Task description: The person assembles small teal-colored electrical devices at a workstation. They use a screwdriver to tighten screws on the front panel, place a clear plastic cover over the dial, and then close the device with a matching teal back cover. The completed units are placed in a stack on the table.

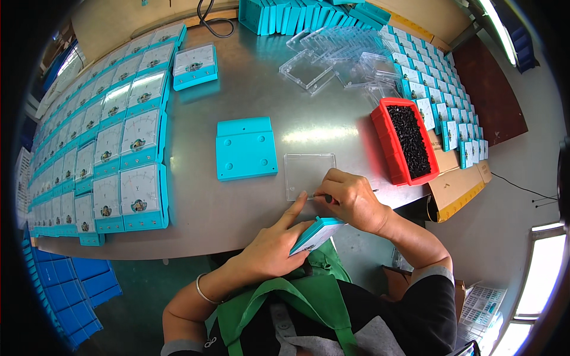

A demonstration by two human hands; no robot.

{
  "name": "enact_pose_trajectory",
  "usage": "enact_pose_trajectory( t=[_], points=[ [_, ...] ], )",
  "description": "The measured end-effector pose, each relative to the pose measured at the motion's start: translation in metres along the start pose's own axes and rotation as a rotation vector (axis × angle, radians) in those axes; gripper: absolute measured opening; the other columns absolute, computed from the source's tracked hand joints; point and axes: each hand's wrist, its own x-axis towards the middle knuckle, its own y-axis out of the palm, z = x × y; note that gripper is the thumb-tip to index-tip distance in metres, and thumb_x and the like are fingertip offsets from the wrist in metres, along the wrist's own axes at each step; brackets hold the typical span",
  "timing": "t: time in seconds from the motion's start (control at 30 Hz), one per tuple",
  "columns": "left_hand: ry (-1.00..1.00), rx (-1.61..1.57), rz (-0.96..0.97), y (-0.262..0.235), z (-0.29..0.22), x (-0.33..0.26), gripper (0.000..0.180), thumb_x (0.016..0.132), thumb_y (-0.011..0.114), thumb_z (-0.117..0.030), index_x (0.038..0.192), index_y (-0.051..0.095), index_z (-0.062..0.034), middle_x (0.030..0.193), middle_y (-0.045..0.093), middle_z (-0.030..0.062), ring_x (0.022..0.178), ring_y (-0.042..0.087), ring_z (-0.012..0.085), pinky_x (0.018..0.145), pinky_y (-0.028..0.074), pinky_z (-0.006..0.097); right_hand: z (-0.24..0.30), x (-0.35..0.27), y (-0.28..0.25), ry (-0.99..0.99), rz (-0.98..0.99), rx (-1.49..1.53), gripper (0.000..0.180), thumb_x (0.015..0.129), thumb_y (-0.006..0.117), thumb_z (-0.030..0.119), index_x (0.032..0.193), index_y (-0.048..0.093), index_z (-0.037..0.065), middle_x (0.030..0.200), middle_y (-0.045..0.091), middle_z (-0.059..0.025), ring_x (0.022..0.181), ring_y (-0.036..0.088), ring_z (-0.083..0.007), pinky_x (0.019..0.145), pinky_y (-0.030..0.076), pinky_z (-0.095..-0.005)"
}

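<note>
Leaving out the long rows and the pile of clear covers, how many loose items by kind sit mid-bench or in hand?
Turquoise meters: 3 (face-down meter, lone face-up meter, held meter in the left hand)
Clear covers: 1 (flat clear cover)
Bins: 1 (red bin of black parts)
Hand tools: 1 (small tool in the right hand)
Total: 6

A: The table (249,89)?
B: Dull grey metal, smooth, with a soft sheen.
A: The covers (309,175)?
B: Clear glossy plastic.
A: The cases (246,148)?
B: Matt turquoise plastic.
A: The bin (383,127)?
B: Glossy red plastic, holding shiny black bits (409,139). The apron (297,291) is green cloth.
</note>
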Motion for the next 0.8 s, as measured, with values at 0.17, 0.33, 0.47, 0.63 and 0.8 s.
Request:
enact_pose_trajectory(
  t=[0.17,0.33,0.47,0.63,0.8],
  points=[
    [0.003,0.026,0.011,-0.001,0.000,0.001,0.048,0.076,0.067,-0.016,0.118,0.054,0.0029,0.152,0.015,0.0253,0.124,0.044,0.0411,0.096,0.044,0.042,0.004,0.007,-0.005,-0.076,0.119,-0.241,0.008,0.075,0.065,0.008,0.080,0.060,0.004,0.082,0.058,-0.0089,0.070,0.063,-0.0269,0.058,0.051,-0.0355],
    [0.075,0.056,0.019,0.004,0.007,-0.001,0.050,0.078,0.063,-0.013,0.125,0.051,-0.0035,0.151,0.013,0.0244,0.102,0.058,0.0438,0.084,0.050,0.046,-0.004,0.030,-0.010,-0.069,0.355,-0.321,0.017,0.071,0.070,0.021,0.077,0.061,0.007,0.078,0.060,-0.0067,0.071,0.062,-0.0269,0.060,0.049,-0.0379],
    [0.017,0.011,0.059,0.000,0.008,0.001,0.051,0.078,0.066,-0.020,0.120,0.053,0.0037,0.153,0.012,0.0233,0.127,0.041,0.0406,0.097,0.043,0.043,-0.018,0.068,-0.020,0.149,0.581,-0.156,0.028,0.065,0.076,0.031,0.075,0.063,0.009,0.078,0.065,-0.0055,0.075,0.064,-0.0277,0.063,0.048,-0.0398],
    [0.009,-0.014,0.031,-0.001,0.006,-0.001,0.051,0.078,0.066,-0.019,0.122,0.052,0.0035,0.153,0.012,0.0235,0.129,0.039,0.0408,0.098,0.042,0.042,-0.017,0.044,-0.018,0.051,0.234,-0.025,0.037,0.069,0.077,0.029,0.094,0.060,0.007,0.068,0.059,-0.0085,0.065,0.062,-0.0274,0.057,0.045,-0.0376],
    [0.097,0.006,-0.013,-0.004,0.006,-0.002,0.052,0.078,0.066,-0.014,0.126,0.050,-0.0031,0.152,0.010,0.0244,0.116,0.051,0.0438,0.093,0.045,0.045,0.022,0.025,-0.016,0.200,-0.382,0.889,0.018,0.093,0.056,0.011,0.107,0.052,0.000,0.059,0.047,-0.0015,0.048,0.043,-0.0085,0.045,0.034,-0.0229]
  ],
)
